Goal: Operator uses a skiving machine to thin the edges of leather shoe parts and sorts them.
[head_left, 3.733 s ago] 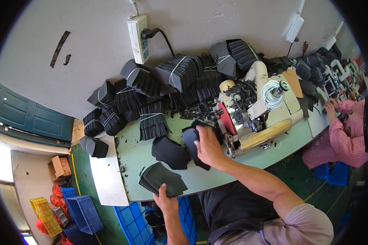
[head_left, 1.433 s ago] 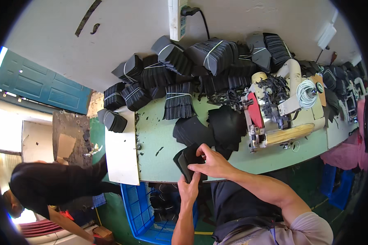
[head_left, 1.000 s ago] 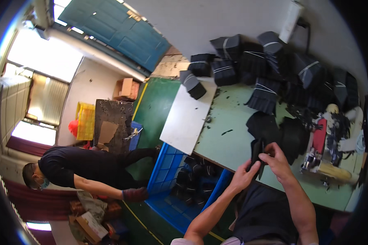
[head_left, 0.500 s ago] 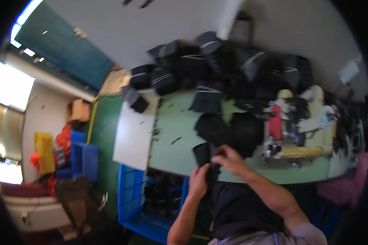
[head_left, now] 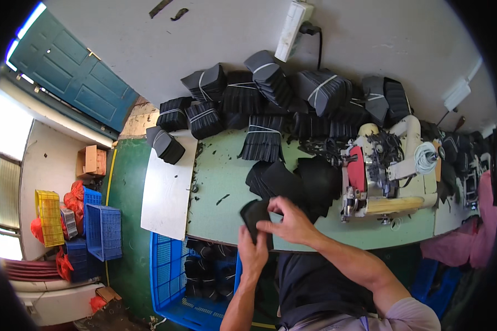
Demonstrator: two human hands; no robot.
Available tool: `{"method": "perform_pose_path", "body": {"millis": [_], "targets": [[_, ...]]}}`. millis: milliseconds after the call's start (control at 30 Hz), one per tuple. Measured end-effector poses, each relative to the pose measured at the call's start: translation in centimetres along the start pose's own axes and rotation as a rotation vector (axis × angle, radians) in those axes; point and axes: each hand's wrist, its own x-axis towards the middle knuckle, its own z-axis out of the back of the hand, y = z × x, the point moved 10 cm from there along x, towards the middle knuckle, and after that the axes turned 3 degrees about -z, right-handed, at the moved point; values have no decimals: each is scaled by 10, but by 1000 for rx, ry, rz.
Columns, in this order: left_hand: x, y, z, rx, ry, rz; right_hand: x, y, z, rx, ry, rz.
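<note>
Over the front edge of the green table, both hands hold a small stack of black fabric pieces (head_left: 253, 214). My left hand (head_left: 253, 251) grips its lower end, and my right hand (head_left: 290, 222) pinches the right side between thumb and fingers. Just beyond lie loose black pieces (head_left: 281, 179) and a darker pile (head_left: 319, 185). Farther back, several tied bundles of black pieces (head_left: 264, 138) stand against the wall, bound with pale bands.
To the right stands a cream sewing machine (head_left: 411, 165) with black scraps on it. A white board (head_left: 168, 190) adjoins the green table (head_left: 218, 215) on the left. Below sits a blue crate (head_left: 168, 276) holding black pieces. A power strip (head_left: 292, 30) hangs on the wall.
The held stack has moved slightly left and nearer, and its flat face now shows more. My right hand has shifted left along it. The view has also shifted slightly.
</note>
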Motion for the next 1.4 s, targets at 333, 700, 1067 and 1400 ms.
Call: {"method": "perform_pose_path", "body": {"millis": [333, 700, 1067, 1400], "targets": [[-21, -6, -20, -231, 283, 8, -26, -28, -23, 463, 173, -330], [-12, 55, 19, -683, -214, 275, -21, -64, 102, -182, -556, -57], [64, 13, -54, -29, -57, -16, 7, -15, 89, -490, -512, 201], [80, 56, -45, 329, -25, -9, 40, -78, 2, -306, -257, -151]]}}
